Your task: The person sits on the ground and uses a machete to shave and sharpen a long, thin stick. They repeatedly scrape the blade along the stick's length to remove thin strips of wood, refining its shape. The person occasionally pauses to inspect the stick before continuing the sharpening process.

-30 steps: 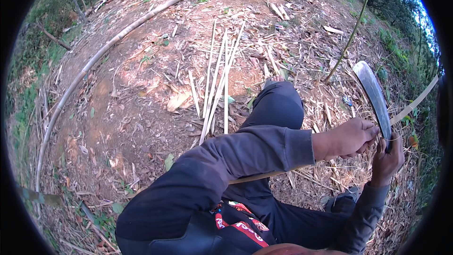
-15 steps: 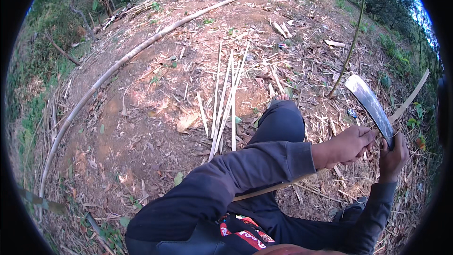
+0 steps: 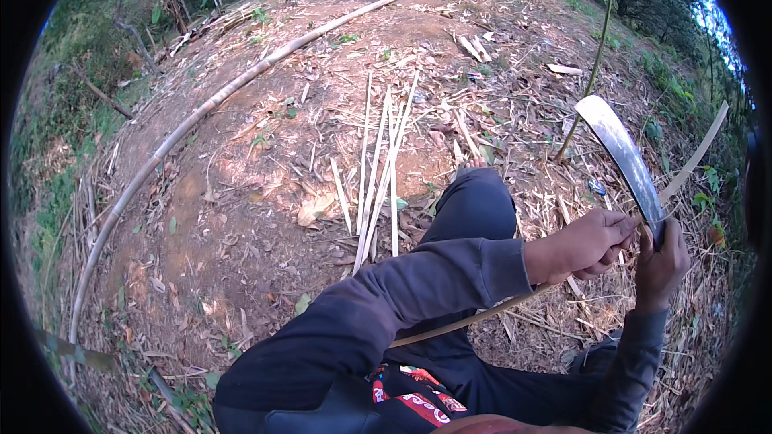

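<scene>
My left hand [image 3: 581, 247] is closed around a long, thin bamboo strip [image 3: 490, 310]. Below my left forearm the strip runs back across my lap, and its pale far end [image 3: 698, 153] sticks out beyond the knife at the right. A knife with a broad curved blade [image 3: 619, 141] points up and slightly left. Its handle end is wrapped by my right hand [image 3: 663, 264], so the handle itself is hidden. The two hands nearly meet, and the blade's base lies against the strip between them.
Several pale split strips [image 3: 378, 169] lie on the leaf-strewn ground ahead of my bent knee [image 3: 482, 205]. A long bamboo pole [image 3: 201, 112] curves along the left. To the right rises a thin green stem [image 3: 599, 56], and bark pieces [image 3: 474, 48] lie farther off.
The knife and my right hand have shifted slightly up and left, with the blade tip higher. My left hand still grips the strip, in nearly the same place.
</scene>
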Demonstrator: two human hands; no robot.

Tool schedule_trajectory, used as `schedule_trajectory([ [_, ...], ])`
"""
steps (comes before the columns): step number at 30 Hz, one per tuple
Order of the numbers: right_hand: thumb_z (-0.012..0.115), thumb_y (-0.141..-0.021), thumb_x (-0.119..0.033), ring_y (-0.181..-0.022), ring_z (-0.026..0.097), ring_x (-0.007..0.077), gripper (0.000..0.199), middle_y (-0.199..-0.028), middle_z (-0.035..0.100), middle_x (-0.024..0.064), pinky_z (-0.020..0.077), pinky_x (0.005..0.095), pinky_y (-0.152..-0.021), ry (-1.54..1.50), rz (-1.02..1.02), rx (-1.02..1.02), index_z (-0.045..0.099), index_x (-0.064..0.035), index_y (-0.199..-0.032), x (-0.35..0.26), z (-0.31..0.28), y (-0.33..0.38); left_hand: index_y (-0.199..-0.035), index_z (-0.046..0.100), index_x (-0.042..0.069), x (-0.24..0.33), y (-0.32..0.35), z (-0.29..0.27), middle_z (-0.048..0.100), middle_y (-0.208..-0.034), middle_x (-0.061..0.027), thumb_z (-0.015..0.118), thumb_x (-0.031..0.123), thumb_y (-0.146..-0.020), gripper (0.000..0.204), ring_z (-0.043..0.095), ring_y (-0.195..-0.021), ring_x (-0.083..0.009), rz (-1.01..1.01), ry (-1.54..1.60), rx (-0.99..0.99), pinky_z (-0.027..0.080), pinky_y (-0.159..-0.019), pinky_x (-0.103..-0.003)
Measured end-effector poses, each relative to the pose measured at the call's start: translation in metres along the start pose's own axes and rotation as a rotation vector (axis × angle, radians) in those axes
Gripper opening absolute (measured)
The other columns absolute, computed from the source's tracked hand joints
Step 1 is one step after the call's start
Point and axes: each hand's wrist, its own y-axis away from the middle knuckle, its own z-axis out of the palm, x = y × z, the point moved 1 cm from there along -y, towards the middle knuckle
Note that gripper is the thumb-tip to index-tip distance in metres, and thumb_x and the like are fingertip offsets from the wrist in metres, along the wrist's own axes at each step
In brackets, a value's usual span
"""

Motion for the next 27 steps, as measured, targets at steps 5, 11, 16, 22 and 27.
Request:
schedule_trajectory([
  [5,0.060,-0.090,-0.057,-0.068,0.057,0.0385,0.056,-0.077,0.058,0.0159,0.0439,0.0441,-0.062,0.053,-0.095,0.060,0.060,-0.0012,-0.094,0.009,-0.011,-0.003,-0.090,0.048,0.012,-0.001,0.008,0.009,0.033,-0.059,0.0082,0.040,0.034,-0.107,0.030,0.023,-0.040,-0.0010,-0.040,0.031,-0.013,0.017,-0.035,-0.021],
  [11,0.051,-0.103,-0.038,-0.061,0.056,0.0374,0.039,-0.068,0.056,0.0165,0.0420,0.0434,-0.056,-0.041,0.259,0.028,0.058,-0.0015,-0.090,0.035,-0.009,-0.004,-0.086,0.049,0.012,-0.001,0.009,0.009,0.033,-0.059,0.0081,0.043,0.036,-0.106,0.032,0.024,-0.040,-0.0011,-0.046,0.009,-0.001,0.018,-0.035,-0.020],
  [16,0.068,-0.078,-0.065,-0.054,0.055,0.0241,0.060,-0.063,0.049,0.0059,0.0392,0.0375,-0.049,0.018,-0.182,-0.001,0.053,-0.0070,-0.076,-0.032,-0.018,-0.006,-0.082,0.049,0.011,-0.005,0.005,-0.002,0.033,-0.057,0.0074,0.042,0.042,-0.105,0.039,0.024,-0.040,-0.0023,-0.142,0.027,0.081,0.015,-0.036,-0.021],
  [22,0.068,-0.078,-0.067,-0.049,0.059,0.0191,0.057,-0.059,0.055,0.0027,0.0428,0.0328,-0.044,0.050,-0.089,0.042,0.057,-0.0108,-0.072,0.002,-0.008,-0.010,-0.091,0.045,0.012,0.007,0.004,0.007,0.026,-0.058,0.0076,0.037,0.035,-0.108,0.030,0.021,-0.041,-0.0027,-0.105,-0.029,0.030,0.015,-0.036,-0.021],
  [27,0.069,-0.077,-0.066,-0.047,0.058,0.0191,0.057,-0.057,0.054,0.0024,0.0425,0.0332,-0.041,0.015,-0.261,0.070,0.055,-0.0122,-0.067,-0.024,-0.019,-0.014,-0.090,0.045,0.012,-0.002,0.009,0.000,0.027,-0.059,0.0075,0.036,0.033,-0.108,0.029,0.022,-0.042,-0.0025,-0.150,0.017,0.025,0.017,-0.037,-0.020],
])
